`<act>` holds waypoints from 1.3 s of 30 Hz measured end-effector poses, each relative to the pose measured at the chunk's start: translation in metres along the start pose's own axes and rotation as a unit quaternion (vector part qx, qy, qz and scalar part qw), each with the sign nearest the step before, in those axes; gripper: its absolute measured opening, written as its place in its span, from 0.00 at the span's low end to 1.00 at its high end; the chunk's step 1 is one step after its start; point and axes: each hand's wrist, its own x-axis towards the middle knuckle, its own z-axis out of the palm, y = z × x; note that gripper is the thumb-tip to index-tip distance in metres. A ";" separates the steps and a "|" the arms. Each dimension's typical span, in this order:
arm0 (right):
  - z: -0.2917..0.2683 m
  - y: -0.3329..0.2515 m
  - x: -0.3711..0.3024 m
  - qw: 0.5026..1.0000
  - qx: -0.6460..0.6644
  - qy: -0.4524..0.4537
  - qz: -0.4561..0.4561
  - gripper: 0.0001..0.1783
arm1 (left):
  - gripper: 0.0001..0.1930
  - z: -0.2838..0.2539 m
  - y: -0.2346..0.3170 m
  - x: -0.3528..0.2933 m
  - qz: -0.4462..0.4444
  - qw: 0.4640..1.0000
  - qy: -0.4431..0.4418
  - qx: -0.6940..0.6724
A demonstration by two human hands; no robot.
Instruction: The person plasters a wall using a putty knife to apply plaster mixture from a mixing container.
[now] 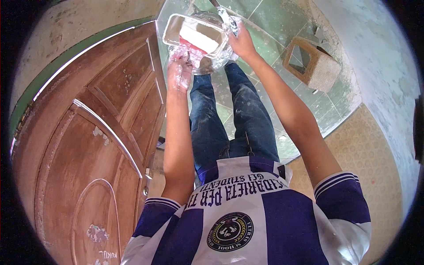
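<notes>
A white rectangular tub (172, 27) with rounded corners is held out ahead of me at the top of the head view, above the tiled floor. A bright white slab-like patch lies inside it, with red beside it. My left hand (179, 73), smeared with white, is closed at the tub's near left edge, next to the red part. My right hand (242, 42), also smeared white, is wrapped round a narrow, white-smeared tool (226, 17) with a dark end. It is beside the tub's right edge. Something round and white-smeared, partly hidden, shows under the tub.
To the left stands a brown panelled wooden door (92, 150). A tan box (324, 73) with an open side sits on the green tiled floor (269, 22) at the right. Beyond it rises a pale, patchy wall (375, 48). Patterned tan flooring (366, 154) lies at the lower right.
</notes>
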 end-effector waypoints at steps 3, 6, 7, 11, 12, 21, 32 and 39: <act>-0.013 0.023 -0.002 0.997 -0.042 0.055 -0.030 0.25 | 0.18 0.008 0.005 -0.001 -0.002 1.000 -0.019 -0.004; -0.024 -0.010 -0.017 0.999 0.009 0.039 0.031 0.23 | 0.19 0.001 0.019 -0.018 0.017 1.000 -0.006 0.018; -0.031 -0.016 -0.021 0.999 0.010 0.039 0.024 0.23 | 0.19 0.005 0.024 -0.022 0.026 1.000 -0.005 0.017; -0.065 -0.033 -0.047 0.997 0.057 0.058 0.006 0.21 | 0.18 0.014 0.027 -0.034 0.052 0.997 -0.047 0.040; -0.074 -0.035 -0.054 0.997 0.060 0.053 0.017 0.20 | 0.18 0.016 0.025 -0.036 0.049 0.997 -0.047 0.045; -0.132 -0.085 -0.108 0.995 0.063 0.071 0.035 0.16 | 0.19 0.018 0.028 -0.046 0.041 0.996 -0.065 -0.044; -0.163 -0.132 -0.170 0.980 0.080 0.177 0.036 0.17 | 0.26 0.049 0.061 -0.074 0.006 0.978 -0.207 -0.002; -0.136 -0.169 -0.215 0.969 0.110 0.213 0.063 0.12 | 0.23 0.052 0.106 -0.080 -0.028 0.970 -0.238 0.024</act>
